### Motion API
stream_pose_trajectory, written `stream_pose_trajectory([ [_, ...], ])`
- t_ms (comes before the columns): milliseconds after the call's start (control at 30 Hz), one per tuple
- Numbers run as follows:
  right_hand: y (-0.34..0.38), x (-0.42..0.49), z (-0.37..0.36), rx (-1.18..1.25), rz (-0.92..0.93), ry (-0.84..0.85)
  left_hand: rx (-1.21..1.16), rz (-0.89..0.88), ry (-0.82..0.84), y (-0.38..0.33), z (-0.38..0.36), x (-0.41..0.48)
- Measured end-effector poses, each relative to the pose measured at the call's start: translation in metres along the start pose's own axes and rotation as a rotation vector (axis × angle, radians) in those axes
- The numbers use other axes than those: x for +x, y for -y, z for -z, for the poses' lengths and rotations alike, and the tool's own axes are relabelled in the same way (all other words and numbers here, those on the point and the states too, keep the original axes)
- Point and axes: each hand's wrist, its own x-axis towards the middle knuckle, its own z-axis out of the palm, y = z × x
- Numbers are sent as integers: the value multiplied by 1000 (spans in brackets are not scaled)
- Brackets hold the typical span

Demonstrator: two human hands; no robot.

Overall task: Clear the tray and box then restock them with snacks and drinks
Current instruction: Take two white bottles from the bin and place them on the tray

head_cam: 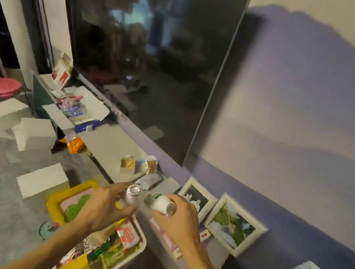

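— Pink plastic stools (1, 87) at the far left, then white foam blocks (22, 123) on the grey floor. What sits past them?

— An open white box (100, 107) on the low tabletop (111, 146), with blurred packets inside, under the big dark screen (151, 59). An orange packet (75, 144) hangs at the tabletop's edge.

— And nearer the middle?

— A yellow-rimmed tray (54, 204) on the floor, and beside it a white bin (141, 243) crowded with snack packs and cartons, right below the arms. The left hand (105, 209) grasps a clear bottle (132, 195); the right hand (177, 222) grips a small white drink bottle (162, 203). Both bottles are held above the bin, close together.

— Anything crowding them?

— Small snack cups (138, 165) and a bottle lying flat (151, 180) on the tabletop just beyond. To the right, two framed pictures (235, 225) lean on the purple wall.
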Motion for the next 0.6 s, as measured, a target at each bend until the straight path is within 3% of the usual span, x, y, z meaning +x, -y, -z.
stream_pose_trajectory([
  [367, -30, -168, 172, 85, -258, -565, -197, -283, 285, -211, -69, -11],
  [600, -89, -299, 275, -22, -434, -729, -277, -405, 425, -350, -168, -66],
])
